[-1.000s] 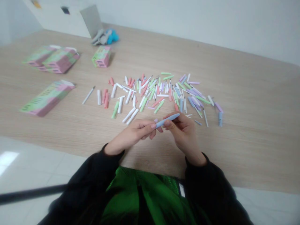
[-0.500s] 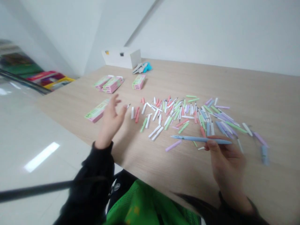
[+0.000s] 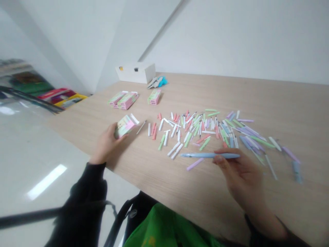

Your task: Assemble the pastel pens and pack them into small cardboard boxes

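Currently pinching a slim, tapered pale-blue pen (image 3: 196,155) between thumb and fingertips of the right hand (image 3: 240,175), closed together on its barrel, above a wood-grained beige tabletop (image 3: 174,185) beside scattered slender green, white, coral and lilac tubular pen parts (image 3: 208,132); finding its faint marking too blurred to read. Meanwhile gripping a pastel pink-and-green rectangular box with a white end (image 3: 126,126) in the left hand (image 3: 106,143), parting thumb and fingers around it, making out only illegible printing
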Motion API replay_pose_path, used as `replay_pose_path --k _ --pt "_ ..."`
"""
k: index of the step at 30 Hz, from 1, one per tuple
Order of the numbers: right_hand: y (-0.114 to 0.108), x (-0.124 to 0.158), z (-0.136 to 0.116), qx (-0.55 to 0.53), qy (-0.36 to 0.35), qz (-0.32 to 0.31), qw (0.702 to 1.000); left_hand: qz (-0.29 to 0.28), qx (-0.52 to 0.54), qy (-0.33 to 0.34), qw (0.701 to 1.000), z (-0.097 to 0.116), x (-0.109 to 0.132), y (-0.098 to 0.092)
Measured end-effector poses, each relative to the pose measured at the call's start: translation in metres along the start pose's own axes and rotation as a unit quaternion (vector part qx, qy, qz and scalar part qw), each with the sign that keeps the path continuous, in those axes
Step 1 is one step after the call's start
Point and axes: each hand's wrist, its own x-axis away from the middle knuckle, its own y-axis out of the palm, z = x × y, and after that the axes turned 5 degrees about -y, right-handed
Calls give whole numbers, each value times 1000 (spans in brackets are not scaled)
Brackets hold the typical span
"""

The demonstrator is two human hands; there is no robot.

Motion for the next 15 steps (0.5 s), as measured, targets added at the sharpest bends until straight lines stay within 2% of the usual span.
replay_pose_path --k 5,8,11,15 --pt "5 -25 -63 -4 -128 1 992 43 98 142 984 44 58 -10" --pt "7 -38 -89 25 -224 -63 972 56 140 187 971 62 83 -13" --pt "11 -42 -97 64 -257 -110 958 52 162 209 963 73 96 -19" --pt "14 -40 -93 96 -239 -126 958 52 181 251 949 83 101 -29"
